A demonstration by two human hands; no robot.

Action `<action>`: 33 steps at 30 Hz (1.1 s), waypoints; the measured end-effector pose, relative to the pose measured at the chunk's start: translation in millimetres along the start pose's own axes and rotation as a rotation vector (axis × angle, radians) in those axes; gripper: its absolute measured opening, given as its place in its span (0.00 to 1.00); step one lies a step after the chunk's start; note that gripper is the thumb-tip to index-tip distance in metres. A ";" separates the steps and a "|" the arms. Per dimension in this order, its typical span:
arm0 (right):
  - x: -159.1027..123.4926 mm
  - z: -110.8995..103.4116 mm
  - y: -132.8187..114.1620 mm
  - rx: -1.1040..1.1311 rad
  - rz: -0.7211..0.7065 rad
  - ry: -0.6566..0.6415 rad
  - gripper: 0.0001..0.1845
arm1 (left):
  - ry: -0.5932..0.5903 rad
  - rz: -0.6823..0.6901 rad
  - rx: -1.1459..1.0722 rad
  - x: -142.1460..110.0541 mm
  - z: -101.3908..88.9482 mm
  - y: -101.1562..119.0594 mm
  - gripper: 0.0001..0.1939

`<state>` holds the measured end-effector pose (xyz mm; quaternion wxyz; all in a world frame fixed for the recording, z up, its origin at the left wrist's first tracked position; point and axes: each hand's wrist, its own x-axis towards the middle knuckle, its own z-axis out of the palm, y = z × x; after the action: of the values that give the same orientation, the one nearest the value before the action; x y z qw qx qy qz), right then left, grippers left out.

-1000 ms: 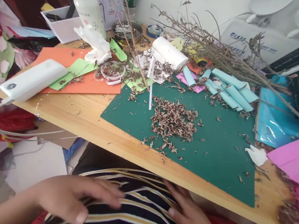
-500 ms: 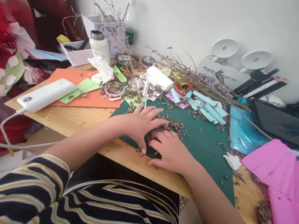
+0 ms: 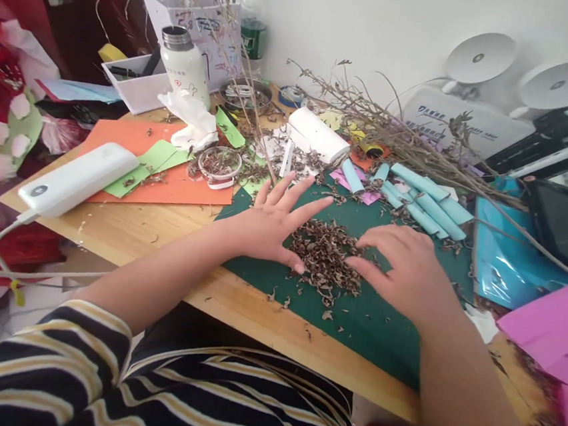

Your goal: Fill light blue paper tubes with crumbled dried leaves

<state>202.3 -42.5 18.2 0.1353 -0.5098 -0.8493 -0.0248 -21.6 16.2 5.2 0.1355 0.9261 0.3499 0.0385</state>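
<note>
A heap of dried brown leaf bits (image 3: 327,254) lies on a dark green cutting mat (image 3: 393,331) on the wooden table. My left hand (image 3: 270,224) rests flat on the mat at the heap's left side, fingers spread, thumb touching the bits. My right hand (image 3: 404,270) lies on the heap's right side, fingers stretched toward it and slightly curved. Neither hand holds anything. Dry bare twigs (image 3: 411,141) lie across the back of the table.
Light blue paper rolls (image 3: 428,200), a white roll (image 3: 319,135) and a small clear dish (image 3: 220,164) lie behind the mat. Orange and green sheets (image 3: 166,181), a white device with a cable (image 3: 79,178) and a bottle (image 3: 184,63) are left. Pink paper (image 3: 551,329) is right.
My hands rose from my lap to the mat, then drew apart: each one now flanks the leaf heap. The camera view lifted and moved closer.
</note>
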 end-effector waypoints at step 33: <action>-21.8 22.6 -7.6 -0.034 -0.075 -0.287 0.45 | -0.140 0.189 0.026 -1.4 22.0 21.9 0.38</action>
<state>200.7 -60.8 -8.3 0.0028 -0.4784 -0.8777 0.0287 -5.1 -5.4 -9.8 0.1434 0.9571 0.2510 -0.0180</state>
